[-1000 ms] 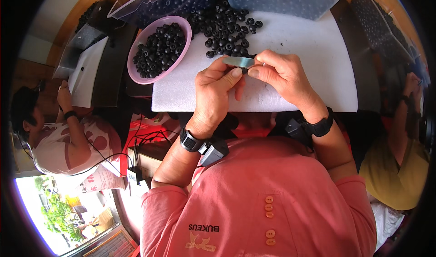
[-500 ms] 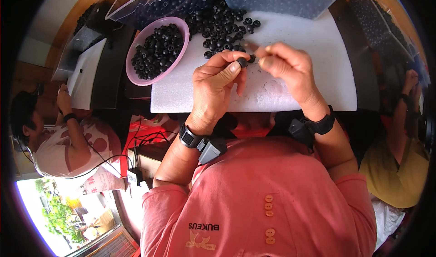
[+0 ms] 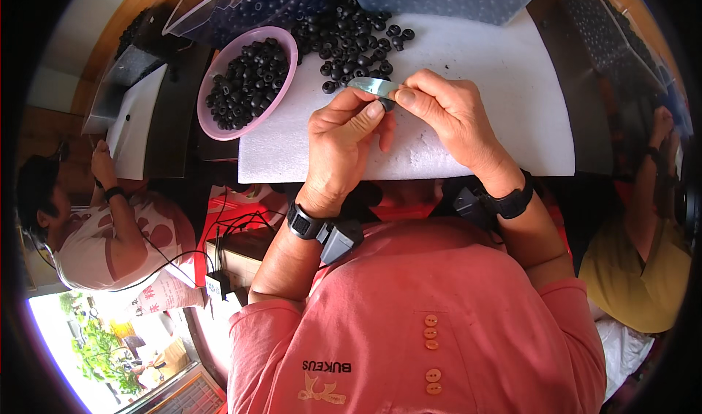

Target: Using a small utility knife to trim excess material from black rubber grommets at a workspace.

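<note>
My left hand (image 3: 338,140) pinches a small round black plastic piece (image 3: 386,104) between thumb and fingers, above the near part of a white foam sheet (image 3: 504,92). In my right hand (image 3: 455,119) is a small knife with a shiny, slightly curved blade (image 3: 373,86). The blade lies across the top of the black piece, close to the left fingertips; its handle is hidden in my grip. Just beyond both hands a loose pile of similar black pieces (image 3: 355,44) with holes spreads over the sheet. Left of it stands a pink bowl (image 3: 295,57), heaped with more of them.
Two clear plastic bins, one at the back left (image 3: 197,15) and one at the back right (image 3: 453,1), hold black pieces. Co-workers sit at the left (image 3: 121,231) and right (image 3: 636,268). Black cables (image 3: 238,224) hang below the table at left.
My right hand has come left and slightly down, bringing the blade, blurred before, onto the black piece. The left hand keeps its pinch. The whole view has shifted slightly.
</note>
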The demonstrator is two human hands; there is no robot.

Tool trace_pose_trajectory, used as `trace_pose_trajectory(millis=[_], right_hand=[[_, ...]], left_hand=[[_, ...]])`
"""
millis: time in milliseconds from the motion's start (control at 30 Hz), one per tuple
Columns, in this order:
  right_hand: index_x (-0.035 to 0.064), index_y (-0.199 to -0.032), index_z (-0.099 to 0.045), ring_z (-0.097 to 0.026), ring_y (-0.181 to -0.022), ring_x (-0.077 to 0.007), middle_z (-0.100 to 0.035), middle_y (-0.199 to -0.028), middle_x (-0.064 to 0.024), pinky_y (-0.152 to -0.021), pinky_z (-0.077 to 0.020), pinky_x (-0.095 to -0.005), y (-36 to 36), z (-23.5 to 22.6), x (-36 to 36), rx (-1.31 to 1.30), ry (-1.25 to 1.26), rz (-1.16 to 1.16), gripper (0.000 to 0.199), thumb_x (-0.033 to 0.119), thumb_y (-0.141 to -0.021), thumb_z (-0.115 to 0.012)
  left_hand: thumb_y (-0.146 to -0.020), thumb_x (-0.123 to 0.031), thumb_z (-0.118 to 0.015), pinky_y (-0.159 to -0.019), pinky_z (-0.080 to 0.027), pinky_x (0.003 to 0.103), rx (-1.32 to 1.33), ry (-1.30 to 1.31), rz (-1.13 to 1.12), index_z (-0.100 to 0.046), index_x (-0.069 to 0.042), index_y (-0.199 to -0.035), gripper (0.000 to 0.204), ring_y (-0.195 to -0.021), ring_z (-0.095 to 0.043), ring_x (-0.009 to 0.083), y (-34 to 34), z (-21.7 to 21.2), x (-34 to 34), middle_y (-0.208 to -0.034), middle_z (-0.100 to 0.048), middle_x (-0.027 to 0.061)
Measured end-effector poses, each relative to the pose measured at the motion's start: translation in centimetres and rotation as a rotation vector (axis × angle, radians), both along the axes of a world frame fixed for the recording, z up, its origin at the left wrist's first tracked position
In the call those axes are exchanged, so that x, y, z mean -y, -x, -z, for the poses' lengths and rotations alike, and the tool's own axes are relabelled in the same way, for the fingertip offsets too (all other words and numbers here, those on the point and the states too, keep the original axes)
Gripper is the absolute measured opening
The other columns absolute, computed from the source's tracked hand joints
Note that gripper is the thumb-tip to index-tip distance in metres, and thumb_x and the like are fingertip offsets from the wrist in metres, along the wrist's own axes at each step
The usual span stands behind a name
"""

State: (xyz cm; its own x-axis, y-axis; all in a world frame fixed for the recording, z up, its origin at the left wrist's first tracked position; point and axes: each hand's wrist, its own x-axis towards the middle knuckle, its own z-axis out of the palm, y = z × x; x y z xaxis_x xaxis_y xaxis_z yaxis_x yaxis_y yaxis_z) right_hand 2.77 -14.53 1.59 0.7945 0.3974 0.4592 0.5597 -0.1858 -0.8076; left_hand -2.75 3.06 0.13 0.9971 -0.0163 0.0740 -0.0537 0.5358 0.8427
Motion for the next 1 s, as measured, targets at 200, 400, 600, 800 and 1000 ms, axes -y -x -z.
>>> trace_pose_trajectory(millis=[200,400,600,800,1000], right_hand=[[0.0038,-0.085,-0.064,-0.045,-0.049,-0.0189,-0.049,-0.056,-0.0088,-0.049,-0.0378,-0.0349,0.08,-0.08,-0.03,0.030,0.030,0.008,0.024,0.024,-0.098,-0.067],[0.0040,-0.084,-0.063,-0.046,-0.048,-0.0202,-0.049,-0.056,-0.0098,-0.048,-0.0378,-0.0354,0.22,-0.13,0.09,0.046,0.053,0.007,0.024,0.023,-0.097,-0.067],[0.0039,-0.085,-0.063,-0.046,-0.048,-0.0205,-0.049,-0.056,-0.0101,-0.048,-0.0380,-0.0350,0.15,0.28,0.05,0.043,0.023,0.009,0.024,0.024,-0.097,-0.068],[0.0039,-0.085,-0.063,-0.046,-0.048,-0.0211,-0.050,-0.057,-0.0101,-0.048,-0.0381,-0.0351,0.15,0.27,0.05,0.053,0.029,0.012,0.024,0.024,-0.097,-0.068],[0.0043,-0.083,-0.062,-0.046,-0.048,-0.0212,-0.049,-0.056,-0.0105,-0.048,-0.0381,-0.0359,0.08,0.21,0.02,0.051,0.055,0.006,0.025,0.024,-0.097,-0.068]], left_hand=[[-0.101,-0.002,-0.057,-0.061,-0.048,0.027,0.018,-0.109,-0.038,-0.066,0.003,-0.111,0.015,-0.070,-0.059,0.0133,0.16,0.12,0.17,-0.087,-0.067,0.0089],[-0.101,-0.002,-0.057,-0.060,-0.047,0.026,0.022,-0.112,-0.056,-0.065,0.004,-0.111,0.015,-0.068,-0.058,0.0127,0.32,-0.10,0.41,-0.085,-0.066,0.0085],[-0.100,-0.003,-0.058,-0.060,-0.047,0.025,0.014,-0.152,-0.063,-0.066,0.004,-0.111,0.015,-0.067,-0.058,0.0121,0.28,-0.13,0.49,-0.083,-0.066,0.0080],[-0.100,-0.005,-0.058,-0.060,-0.046,0.025,0.004,-0.156,-0.055,-0.066,0.004,-0.111,0.016,-0.067,-0.057,0.0118,0.29,-0.14,0.46,-0.083,-0.066,0.0077],[-0.100,-0.003,-0.058,-0.058,-0.045,0.025,0.002,-0.155,-0.060,-0.066,0.004,-0.110,0.015,-0.065,-0.056,0.0117,0.26,-0.05,0.40,-0.081,-0.065,0.0073]])
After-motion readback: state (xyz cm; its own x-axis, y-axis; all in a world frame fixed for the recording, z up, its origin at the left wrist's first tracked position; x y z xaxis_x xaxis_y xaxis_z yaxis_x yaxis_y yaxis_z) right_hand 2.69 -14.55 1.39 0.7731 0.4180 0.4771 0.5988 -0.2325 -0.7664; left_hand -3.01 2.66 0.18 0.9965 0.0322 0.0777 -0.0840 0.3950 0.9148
